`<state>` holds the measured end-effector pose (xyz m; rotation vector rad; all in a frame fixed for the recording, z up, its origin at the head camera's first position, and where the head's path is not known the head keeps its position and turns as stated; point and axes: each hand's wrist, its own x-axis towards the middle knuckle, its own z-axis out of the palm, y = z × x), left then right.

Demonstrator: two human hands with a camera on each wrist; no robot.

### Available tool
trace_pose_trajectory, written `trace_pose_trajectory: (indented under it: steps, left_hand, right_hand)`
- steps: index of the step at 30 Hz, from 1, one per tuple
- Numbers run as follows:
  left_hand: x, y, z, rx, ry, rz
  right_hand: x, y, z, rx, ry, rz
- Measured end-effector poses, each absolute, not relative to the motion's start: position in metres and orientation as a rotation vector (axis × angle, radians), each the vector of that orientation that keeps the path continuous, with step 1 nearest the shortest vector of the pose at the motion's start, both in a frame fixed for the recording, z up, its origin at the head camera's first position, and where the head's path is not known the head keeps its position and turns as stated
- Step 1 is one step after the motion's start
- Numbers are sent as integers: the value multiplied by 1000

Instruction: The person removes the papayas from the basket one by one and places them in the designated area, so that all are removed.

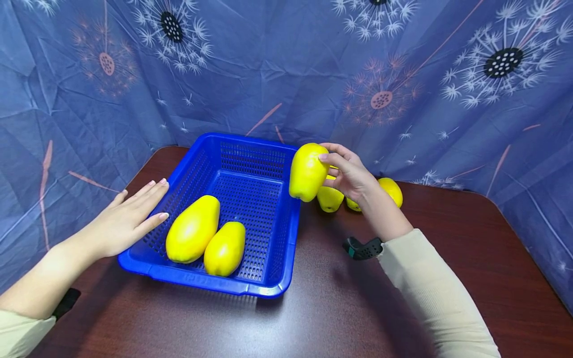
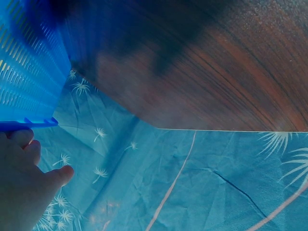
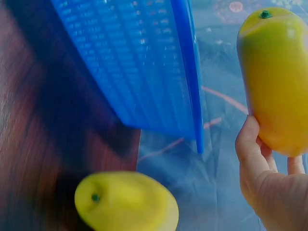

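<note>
My right hand (image 1: 351, 171) grips a yellow papaya (image 1: 309, 171) by one end, raised beside the right rim of a blue plastic basket (image 1: 292, 238). In the right wrist view this papaya (image 3: 274, 77) shows a small green tip, with the thumb and fingertips around its lower end. Two more papayas, a large one (image 1: 193, 228) and a smaller one (image 1: 225, 248), lie side by side in the basket's near left part. My left hand (image 1: 123, 223) rests with straight fingers on the basket's left rim.
Right of the basket, partly behind my right hand, another papaya (image 1: 330, 199) and round yellow fruit (image 1: 390, 191) lie on the dark wooden table (image 1: 322, 303). A blue dandelion-print curtain (image 1: 277, 64) hangs behind the table. Black bands (image 1: 362, 248) are on the wrists.
</note>
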<state>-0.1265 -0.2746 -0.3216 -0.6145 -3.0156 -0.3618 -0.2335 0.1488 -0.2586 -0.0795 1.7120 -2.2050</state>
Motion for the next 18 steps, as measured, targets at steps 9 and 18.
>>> trace_pose_trajectory:
  steps: [9, 18]
  left_hand:
    - [-127, -274, -321, -605, -3027, -367]
    - [-126, -274, -321, -596, -3027, -379]
  right_hand:
    - [-233, 182, -256, -15, 1693, -2246]
    - [-231, 204, -255, 23, 1773, -2229]
